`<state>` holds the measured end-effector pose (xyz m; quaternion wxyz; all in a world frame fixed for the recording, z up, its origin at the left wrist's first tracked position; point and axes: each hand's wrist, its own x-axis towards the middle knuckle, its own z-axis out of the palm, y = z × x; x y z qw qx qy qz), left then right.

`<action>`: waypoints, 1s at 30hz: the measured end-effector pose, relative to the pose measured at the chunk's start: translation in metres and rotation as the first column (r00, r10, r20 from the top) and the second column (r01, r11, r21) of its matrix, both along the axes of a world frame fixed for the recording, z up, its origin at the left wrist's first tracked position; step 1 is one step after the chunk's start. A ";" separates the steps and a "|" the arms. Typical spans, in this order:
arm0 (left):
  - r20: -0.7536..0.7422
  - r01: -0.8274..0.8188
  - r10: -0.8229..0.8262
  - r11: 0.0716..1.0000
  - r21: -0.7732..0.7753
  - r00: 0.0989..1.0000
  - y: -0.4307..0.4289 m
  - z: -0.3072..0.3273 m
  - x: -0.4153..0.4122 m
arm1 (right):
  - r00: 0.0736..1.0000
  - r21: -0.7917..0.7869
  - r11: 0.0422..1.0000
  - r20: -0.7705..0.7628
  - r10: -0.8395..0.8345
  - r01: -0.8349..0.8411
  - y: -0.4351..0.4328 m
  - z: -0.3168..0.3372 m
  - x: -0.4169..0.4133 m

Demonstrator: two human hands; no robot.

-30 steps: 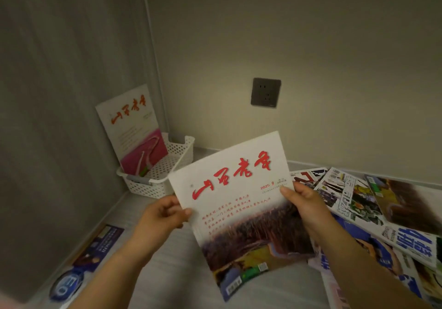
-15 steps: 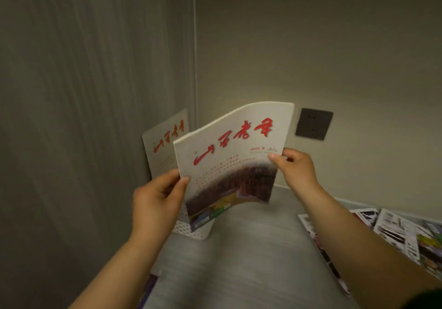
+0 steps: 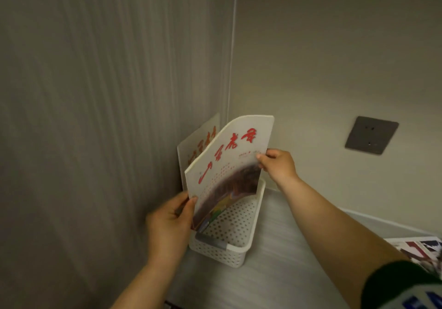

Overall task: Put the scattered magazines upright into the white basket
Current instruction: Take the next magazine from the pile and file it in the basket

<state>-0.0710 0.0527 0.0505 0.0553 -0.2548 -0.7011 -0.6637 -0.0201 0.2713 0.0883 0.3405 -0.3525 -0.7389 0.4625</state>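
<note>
A white magazine with red brush lettering [image 3: 227, 163] stands upright and curved, its lower edge down inside the white perforated basket [image 3: 229, 249]. My left hand [image 3: 169, 227] grips its lower left edge. My right hand [image 3: 277, 165] pinches its right edge near the top. Behind it a second magazine with red lettering [image 3: 198, 141] stands in the basket, leaning on the left wall and mostly hidden.
The basket sits in the corner where the grey left wall meets the beige back wall. A dark wall socket [image 3: 370, 135] is on the back wall. Loose magazines [image 3: 423, 251] lie on the grey surface at the right edge.
Both hands carried the held magazine from in front of me into the corner, turned it upright and lowered its bottom edge into the basket. The view swung left, away from the scattered pile.
</note>
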 end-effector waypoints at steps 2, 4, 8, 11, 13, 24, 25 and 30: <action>0.014 -0.018 0.019 0.998 -0.054 1.000 0.003 -0.015 -0.005 | 0.999 -0.082 0.997 0.031 -0.010 0.012 0.006 -0.016 -0.011; 0.011 -0.036 0.037 0.995 -0.092 0.999 0.008 -0.023 -0.010 | 0.999 -0.133 0.991 0.052 -0.012 0.019 0.007 -0.025 -0.020; -0.006 -0.071 0.071 0.988 -0.135 0.997 0.020 -0.026 -0.018 | 0.998 -0.274 0.960 -0.044 0.049 -0.059 0.004 -0.037 -0.039; -0.003 -0.113 0.114 0.981 -0.159 0.994 0.028 -0.023 -0.022 | 0.983 -0.431 0.885 -0.126 0.136 -0.178 -0.004 -0.042 -0.052; -0.013 -0.141 0.141 0.975 -0.171 0.990 0.031 -0.022 -0.023 | 0.976 -0.463 0.860 -0.134 0.172 -0.215 -0.012 -0.044 -0.059; -0.024 -0.004 -0.001 0.977 -0.215 1.000 0.028 -0.052 -0.016 | 0.870 -0.486 0.735 -0.128 0.476 -0.473 -0.049 -0.057 -0.085; -0.011 0.045 -0.049 0.970 -0.238 0.999 0.028 -0.056 -0.016 | 0.866 -0.479 0.736 -0.120 0.486 -0.479 -0.050 -0.057 -0.084; 0.047 0.143 -0.135 0.941 -0.307 0.990 0.032 -0.059 -0.017 | 0.848 -0.419 0.753 -0.089 0.523 -0.508 -0.051 -0.058 -0.081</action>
